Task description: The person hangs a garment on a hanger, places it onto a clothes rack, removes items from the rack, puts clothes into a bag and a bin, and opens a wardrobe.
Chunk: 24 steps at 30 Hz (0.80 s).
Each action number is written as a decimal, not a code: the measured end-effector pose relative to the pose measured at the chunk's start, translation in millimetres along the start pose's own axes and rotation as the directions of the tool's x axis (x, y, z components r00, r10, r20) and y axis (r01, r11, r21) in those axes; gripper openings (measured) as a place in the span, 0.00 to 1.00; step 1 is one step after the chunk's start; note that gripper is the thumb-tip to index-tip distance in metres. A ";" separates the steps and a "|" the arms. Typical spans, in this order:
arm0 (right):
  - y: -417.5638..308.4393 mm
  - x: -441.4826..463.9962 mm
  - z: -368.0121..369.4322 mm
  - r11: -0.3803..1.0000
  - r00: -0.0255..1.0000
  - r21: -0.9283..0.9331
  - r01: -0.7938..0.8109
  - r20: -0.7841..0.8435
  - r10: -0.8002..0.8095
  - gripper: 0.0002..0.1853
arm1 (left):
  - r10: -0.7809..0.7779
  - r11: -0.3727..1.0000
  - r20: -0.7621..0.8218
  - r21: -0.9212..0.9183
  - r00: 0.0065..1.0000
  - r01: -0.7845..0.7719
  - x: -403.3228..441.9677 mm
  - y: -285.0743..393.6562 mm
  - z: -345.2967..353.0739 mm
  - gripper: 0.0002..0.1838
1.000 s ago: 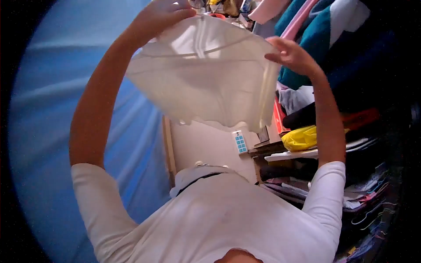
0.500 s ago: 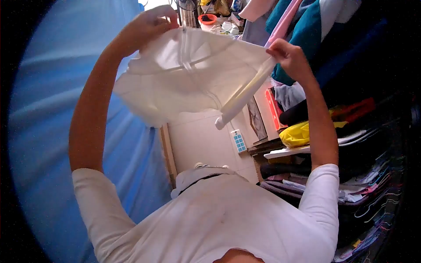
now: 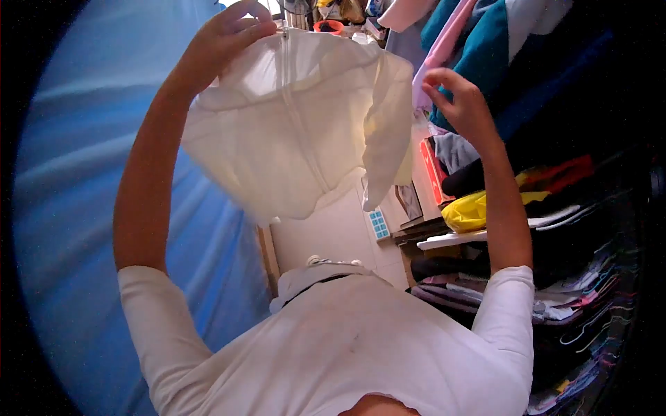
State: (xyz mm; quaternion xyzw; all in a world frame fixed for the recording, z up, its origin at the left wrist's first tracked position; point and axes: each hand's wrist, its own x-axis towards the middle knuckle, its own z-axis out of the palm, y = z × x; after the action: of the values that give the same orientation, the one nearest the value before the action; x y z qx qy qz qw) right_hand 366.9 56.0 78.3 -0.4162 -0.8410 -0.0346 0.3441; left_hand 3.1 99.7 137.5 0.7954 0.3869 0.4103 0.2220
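A thin white zip-up jacket (image 3: pixel 277 132) hangs in front of me, with light showing through its cloth. A long zip runs down its middle, and one sleeve (image 3: pixel 388 118) droops on the right. My left hand (image 3: pixel 232 35) is closed at the jacket's upper left edge, near the top of the zip; part of its grip is hidden. To the right of the sleeve, my right hand (image 3: pixel 454 100) is raised, apart from the cloth. Its thumb and forefinger are bent with a gap between them, and nothing shows in it.
A blue curtain (image 3: pixel 104 173) fills the left side. Hanging teal and pink clothes (image 3: pixel 468 48) are at the upper right. Below them are a yellow bag (image 3: pixel 468 211) and stacked clothes with hangers (image 3: pixel 590 291). A power strip (image 3: pixel 378 225) lies on the tiled floor (image 3: pixel 322 239).
My right hand has let go of the jacket's right side, which has swung left and dropped down. The jacket now hangs lower and more upright from my left hand.
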 end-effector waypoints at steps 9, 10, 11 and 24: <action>-18.2 37.1 29.0 0.958 0.983 0.258 -0.123 0.164 0.082 0.12 | -0.002 0.999 0.150 0.047 0.989 -0.005 4.3 13.1 13.3 0.06; -17.1 35.7 33.0 0.954 0.994 0.288 -0.082 0.088 0.059 0.12 | -0.021 1.000 0.146 0.002 0.989 0.021 1.5 12.8 14.3 0.06; -19.0 37.2 35.5 0.948 0.999 0.315 -0.041 0.013 0.040 0.12 | -0.039 0.998 0.143 -0.046 0.989 0.046 -0.3 11.7 13.8 0.06; -51.4 52.7 23.8 0.978 0.995 0.193 0.083 -0.071 -0.071 0.15 | 0.070 0.981 0.207 -0.192 0.976 -0.030 -2.2 12.3 36.6 0.10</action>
State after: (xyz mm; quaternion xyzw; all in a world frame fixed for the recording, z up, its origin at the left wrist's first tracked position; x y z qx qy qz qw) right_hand 294.7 66.3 103.9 -0.3462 -0.8443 0.0217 0.4084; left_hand 37.8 89.2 124.0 0.8196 0.3003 0.3631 0.3258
